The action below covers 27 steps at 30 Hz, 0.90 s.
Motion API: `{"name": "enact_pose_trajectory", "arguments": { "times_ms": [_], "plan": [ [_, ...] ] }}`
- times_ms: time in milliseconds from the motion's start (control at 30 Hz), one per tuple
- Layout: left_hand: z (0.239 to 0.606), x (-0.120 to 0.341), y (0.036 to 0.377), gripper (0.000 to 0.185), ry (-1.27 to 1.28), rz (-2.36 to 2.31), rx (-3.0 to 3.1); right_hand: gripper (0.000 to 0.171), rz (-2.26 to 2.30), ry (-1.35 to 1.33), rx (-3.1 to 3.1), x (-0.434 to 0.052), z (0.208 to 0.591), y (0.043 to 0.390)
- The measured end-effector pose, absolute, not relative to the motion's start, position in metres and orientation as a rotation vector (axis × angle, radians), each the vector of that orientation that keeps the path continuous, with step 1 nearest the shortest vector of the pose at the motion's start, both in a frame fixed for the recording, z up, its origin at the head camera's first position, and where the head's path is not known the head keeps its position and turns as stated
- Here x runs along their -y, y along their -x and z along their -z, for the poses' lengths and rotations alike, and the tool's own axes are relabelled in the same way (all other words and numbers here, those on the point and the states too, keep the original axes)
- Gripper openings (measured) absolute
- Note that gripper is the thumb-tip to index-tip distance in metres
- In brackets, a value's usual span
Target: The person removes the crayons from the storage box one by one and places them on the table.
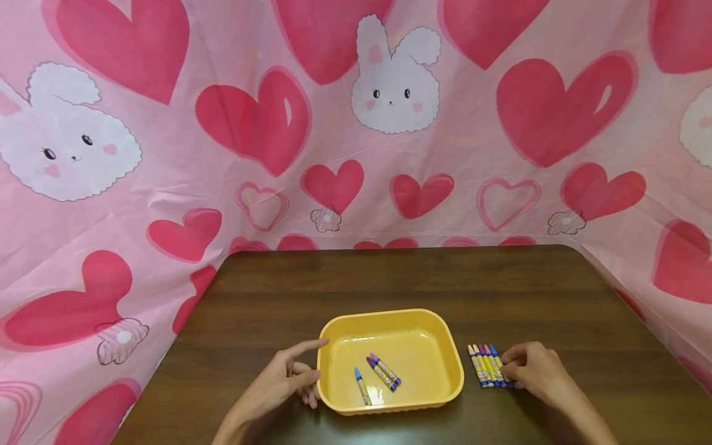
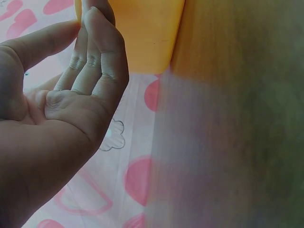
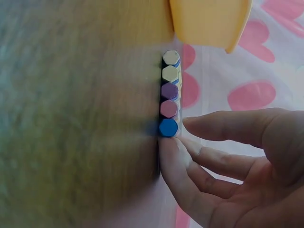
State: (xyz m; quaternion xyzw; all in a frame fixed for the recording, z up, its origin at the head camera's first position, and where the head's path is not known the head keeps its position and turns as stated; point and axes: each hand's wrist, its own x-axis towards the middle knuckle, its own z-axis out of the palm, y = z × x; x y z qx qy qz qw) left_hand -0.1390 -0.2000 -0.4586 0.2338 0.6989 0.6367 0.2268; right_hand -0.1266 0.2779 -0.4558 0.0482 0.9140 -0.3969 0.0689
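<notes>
crayon row (image 1: 483, 366), yellow tray (image 1: 411, 346), between hands (image 1: 286, 377) (image 1: 538, 369)

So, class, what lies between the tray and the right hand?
A row of crayons lies between tray and right hand, in the head view.

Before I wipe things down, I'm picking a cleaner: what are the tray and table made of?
Tray: probably plastic, smooth and glossy, given its even yellow colour and highlights.
Table: wood or laminate, soft sheen; its streaked brown grain fits either.
</notes>
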Motion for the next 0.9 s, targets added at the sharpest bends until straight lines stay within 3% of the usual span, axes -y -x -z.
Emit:
{"name": "enact_pose_trajectory", "arguments": {
  "times_ms": [900],
  "plan": [
    [0.4556, 0.1997, 0.1364, 0.056, -0.662, -1.767, -1.906, 0.016, 1.110, -0.113, -2.821, -0.2678, 0.4508, 0.1226]
  ]
}}
